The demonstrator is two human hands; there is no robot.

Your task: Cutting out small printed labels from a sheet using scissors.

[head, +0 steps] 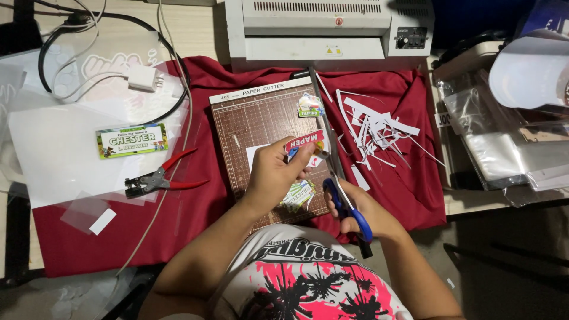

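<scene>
My left hand (274, 173) holds up a small laminated tag with a red band (303, 141) over the brown paper cutter board (249, 127). My right hand (366, 210) grips blue-handled scissors (345, 206), whose blades reach up to the tag's right edge. A few more small printed tags (298, 195) lie on the board just under my left hand. Another small tag (310, 106) rests near the board's top right corner.
The board sits on a red cloth (195, 204). White paper offcuts (373, 130) are scattered to its right. A white laminator (329, 29) stands behind. To the left lie a green name tag (131, 141), red-handled pliers (160, 179), clear sheets and cables. Plastic pouches (504, 142) lie far right.
</scene>
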